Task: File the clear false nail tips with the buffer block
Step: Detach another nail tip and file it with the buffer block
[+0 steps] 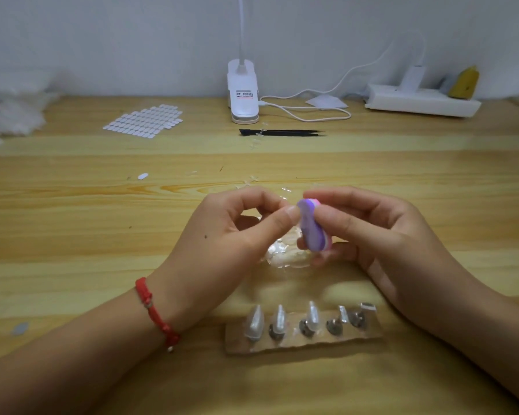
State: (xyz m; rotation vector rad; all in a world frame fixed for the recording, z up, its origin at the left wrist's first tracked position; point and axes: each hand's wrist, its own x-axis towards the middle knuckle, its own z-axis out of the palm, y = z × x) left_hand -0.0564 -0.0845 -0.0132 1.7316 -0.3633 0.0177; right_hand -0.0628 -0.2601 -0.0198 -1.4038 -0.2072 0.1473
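Observation:
My right hand grips a small purple and pink buffer block between thumb and fingers, held upright above the wooden table. My left hand pinches thumb and forefinger right against the block's purple face; a clear nail tip there is too small to make out. Under both hands lies a clear plastic bag of nail tips. Nearer me, a cardboard strip carries several clear nail tips standing on metal holders.
A sheet of adhesive tabs lies at the back left, beside plastic packets. A white clip lamp, its cable, black tweezers and a white power strip line the back. Loose clear scraps lie mid-table.

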